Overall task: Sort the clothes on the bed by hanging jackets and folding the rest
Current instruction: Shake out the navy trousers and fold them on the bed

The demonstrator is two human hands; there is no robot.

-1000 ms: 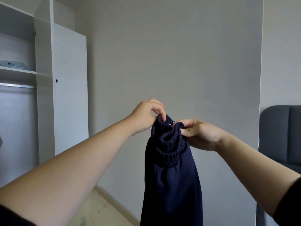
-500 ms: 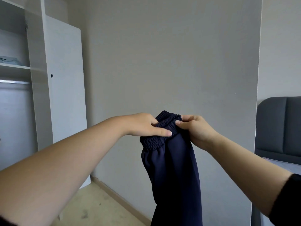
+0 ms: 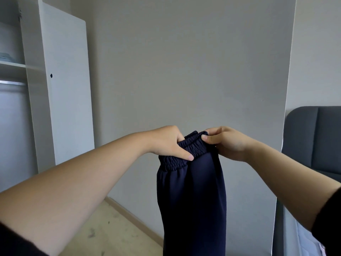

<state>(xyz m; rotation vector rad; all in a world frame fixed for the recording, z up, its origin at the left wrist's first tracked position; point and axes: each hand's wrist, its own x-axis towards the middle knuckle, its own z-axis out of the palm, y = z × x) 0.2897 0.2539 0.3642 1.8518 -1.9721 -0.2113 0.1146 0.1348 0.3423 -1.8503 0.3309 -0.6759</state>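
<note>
A pair of navy blue pants (image 3: 191,196) with an elastic waistband hangs in the air in front of me, the legs dropping below the frame's bottom edge. My left hand (image 3: 169,143) grips the left side of the waistband, thumb laid across its front. My right hand (image 3: 225,143) pinches the right end of the waistband between thumb and fingers. Both arms are stretched forward at chest height.
An open white wardrobe (image 3: 60,89) stands at the left, with a shelf holding folded light blue cloth (image 3: 5,57) and a hanging rail (image 3: 13,82) below. A grey padded headboard (image 3: 313,137) and the bed's edge show at the right. A grey wall is ahead.
My hands have come down from a bunched hold at the top of the waistband and spread it apart. The view has swung slightly left to right.
</note>
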